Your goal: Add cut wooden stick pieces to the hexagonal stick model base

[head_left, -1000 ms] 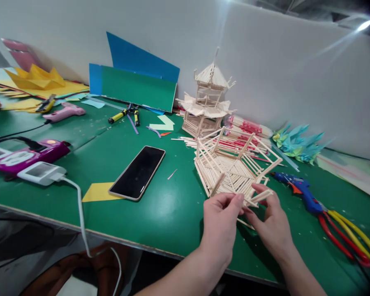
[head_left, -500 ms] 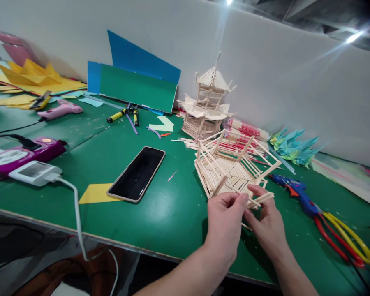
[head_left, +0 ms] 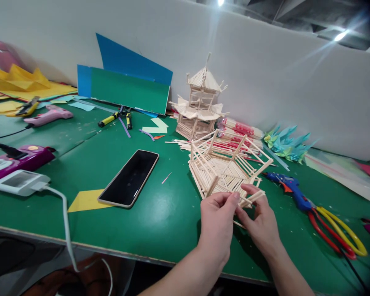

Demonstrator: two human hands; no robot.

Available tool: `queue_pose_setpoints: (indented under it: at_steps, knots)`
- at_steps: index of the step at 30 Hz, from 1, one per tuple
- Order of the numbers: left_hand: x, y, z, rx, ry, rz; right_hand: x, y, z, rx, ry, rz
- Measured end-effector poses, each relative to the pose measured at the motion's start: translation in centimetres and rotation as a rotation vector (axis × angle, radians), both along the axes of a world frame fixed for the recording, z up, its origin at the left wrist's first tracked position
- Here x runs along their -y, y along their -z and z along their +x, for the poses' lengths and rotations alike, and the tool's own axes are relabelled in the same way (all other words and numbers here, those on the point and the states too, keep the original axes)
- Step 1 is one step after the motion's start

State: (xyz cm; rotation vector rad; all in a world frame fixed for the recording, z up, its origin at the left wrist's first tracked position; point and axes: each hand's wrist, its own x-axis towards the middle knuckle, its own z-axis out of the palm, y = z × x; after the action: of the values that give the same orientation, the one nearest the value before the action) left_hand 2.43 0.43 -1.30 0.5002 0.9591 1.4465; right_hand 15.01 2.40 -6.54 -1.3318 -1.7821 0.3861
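Note:
A many-sided frame of thin wooden sticks [head_left: 226,172] rests on the green table, with a slatted floor, upright posts and rails. At its near side, my left hand [head_left: 217,222] is closed in a pinch on a thin wooden stick [head_left: 245,200]. My right hand [head_left: 260,224] grips the frame's near right corner, thumb and fingers on either side; its fingertips are partly hidden. Behind the frame stands a tiered stick pagoda [head_left: 200,109]. To the right lie a blue glue gun [head_left: 291,189] and pliers with red and yellow handles [head_left: 339,230].
Left of the frame a phone [head_left: 129,179] lies partly on yellow paper [head_left: 86,200]. A purple power strip [head_left: 24,162], a white charger [head_left: 21,183], a pink glue gun [head_left: 49,116] and yellow-black pliers [head_left: 115,117] are farther left. Bundled sticks [head_left: 242,128] lie behind.
The whole view has shifted, so the table items appear a little further left. Both hands keep their hold at the frame's near side, with hardly any movement against it.

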Motion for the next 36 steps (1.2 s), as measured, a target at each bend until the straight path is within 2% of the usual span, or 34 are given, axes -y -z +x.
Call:
queue_pose_setpoints:
  at_steps: [14, 36]
  knots:
    - [-0.4, 0.4, 0.1, -0.017, 0.008, 0.005, -0.3, -0.2, 0.1, -0.102, -0.037, 0.026]
    - [-0.5, 1.0, 0.6, -0.026, -0.035, -0.048, 0.3, -0.5, -0.4, -0.219, -0.013, -0.075]
